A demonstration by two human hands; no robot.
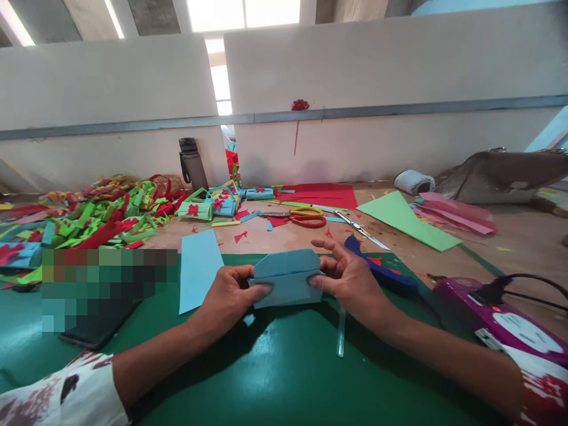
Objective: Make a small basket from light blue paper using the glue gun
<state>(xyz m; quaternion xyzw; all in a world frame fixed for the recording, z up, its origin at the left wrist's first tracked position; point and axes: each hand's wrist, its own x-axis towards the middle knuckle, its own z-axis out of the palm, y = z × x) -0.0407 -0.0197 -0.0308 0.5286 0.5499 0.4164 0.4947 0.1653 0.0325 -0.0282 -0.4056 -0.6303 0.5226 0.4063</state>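
A folded piece of light blue paper [287, 278] with cut upper corners is held up over the green mat. My left hand [233, 290] pinches its left edge, thumb in front. At its right edge, my right hand [350, 281] grips it between thumb and fingers, the index finger lifted away. Behind my left hand lies a flat light blue sheet [197, 266]. Just beyond my right hand rests a blue glue gun [386, 273]. A clear glue stick [341, 334] lies below that hand, its upper end hidden.
Green mat [275, 378] covers the near table. Small paper bags [195, 208], scissors [306, 218], a cutter knife [361, 229] and a green sheet [408, 222] lie behind. Paper strips [97, 222] pile left, near a bottle [193, 164] and phone [100, 322]. A purple power strip [501, 319] sits right.
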